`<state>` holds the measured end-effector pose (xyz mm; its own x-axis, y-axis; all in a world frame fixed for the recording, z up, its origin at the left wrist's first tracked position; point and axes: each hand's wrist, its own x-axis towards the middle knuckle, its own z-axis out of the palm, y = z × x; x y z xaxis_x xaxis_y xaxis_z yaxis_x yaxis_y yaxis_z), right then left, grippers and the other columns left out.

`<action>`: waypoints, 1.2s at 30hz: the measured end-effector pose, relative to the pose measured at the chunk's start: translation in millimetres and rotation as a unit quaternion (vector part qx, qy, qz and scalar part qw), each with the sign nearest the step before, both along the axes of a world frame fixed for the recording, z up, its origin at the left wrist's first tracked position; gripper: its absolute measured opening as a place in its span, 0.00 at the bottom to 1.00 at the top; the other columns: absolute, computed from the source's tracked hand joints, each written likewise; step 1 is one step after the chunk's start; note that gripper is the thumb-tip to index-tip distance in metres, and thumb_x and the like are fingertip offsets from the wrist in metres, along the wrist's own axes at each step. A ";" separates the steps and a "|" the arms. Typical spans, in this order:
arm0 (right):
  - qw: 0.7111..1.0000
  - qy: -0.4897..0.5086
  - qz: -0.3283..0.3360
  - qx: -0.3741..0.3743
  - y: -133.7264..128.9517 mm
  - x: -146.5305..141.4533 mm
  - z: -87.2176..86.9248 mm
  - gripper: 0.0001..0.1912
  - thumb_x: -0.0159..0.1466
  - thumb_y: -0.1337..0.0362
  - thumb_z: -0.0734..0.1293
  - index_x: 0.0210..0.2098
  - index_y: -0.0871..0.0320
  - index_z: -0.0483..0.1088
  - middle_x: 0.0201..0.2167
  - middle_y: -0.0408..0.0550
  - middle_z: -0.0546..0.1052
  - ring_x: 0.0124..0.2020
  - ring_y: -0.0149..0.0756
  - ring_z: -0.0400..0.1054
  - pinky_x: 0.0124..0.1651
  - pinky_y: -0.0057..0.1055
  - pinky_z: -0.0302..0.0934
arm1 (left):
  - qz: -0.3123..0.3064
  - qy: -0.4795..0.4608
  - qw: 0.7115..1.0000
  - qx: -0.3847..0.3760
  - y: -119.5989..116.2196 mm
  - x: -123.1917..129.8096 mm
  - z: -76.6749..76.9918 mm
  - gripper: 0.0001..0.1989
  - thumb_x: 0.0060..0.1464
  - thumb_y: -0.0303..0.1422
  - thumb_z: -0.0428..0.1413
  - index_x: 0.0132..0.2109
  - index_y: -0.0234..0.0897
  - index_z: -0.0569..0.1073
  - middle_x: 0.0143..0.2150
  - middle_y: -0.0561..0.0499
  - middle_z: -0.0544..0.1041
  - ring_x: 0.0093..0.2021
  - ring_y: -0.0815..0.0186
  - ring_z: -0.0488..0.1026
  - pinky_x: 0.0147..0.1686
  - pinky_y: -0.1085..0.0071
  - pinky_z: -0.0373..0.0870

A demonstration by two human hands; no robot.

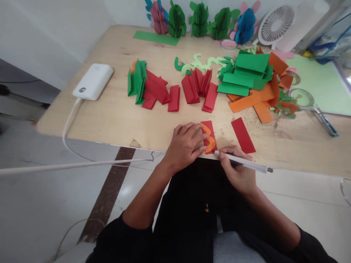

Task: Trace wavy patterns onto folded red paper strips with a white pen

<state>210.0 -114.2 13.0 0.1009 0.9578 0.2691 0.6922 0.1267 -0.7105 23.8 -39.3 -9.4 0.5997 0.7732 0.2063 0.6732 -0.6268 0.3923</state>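
Note:
At the table's front edge, my left hand [187,143] lies with fingers spread, pressing an orange curvy paper cutout [211,144] onto a folded-looking red paper strip [212,130]. My right hand [240,176] is closed around a white pen [248,163]. The pen's tip touches or nearly touches the lower right edge of the cutout, on the red paper; I cannot tell which. Another red paper strip [243,135] lies flat just beyond my right hand.
Behind my hands lie folded red papers [157,87], green folded papers [244,71], orange scraps [261,98] and pale green curved cutouts [197,64]. A utility knife [325,122] and tape roll [301,98] are at right. A power bank [93,81] sits left; paper figures [199,19] and a fan [276,22] stand behind.

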 end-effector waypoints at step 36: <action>0.972 -0.152 0.113 0.137 10.7 3.1 -8.0 0.12 0.66 0.70 0.64 0.48 0.59 0.73 0.34 0.50 0.81 0.40 0.43 0.73 0.43 0.39 0.63 | 0.012 -0.011 1.000 -0.003 -0.5 0.9 -3.0 0.19 0.62 0.40 0.54 0.56 0.38 0.70 0.62 0.44 0.70 0.63 0.53 0.63 0.61 0.54 0.55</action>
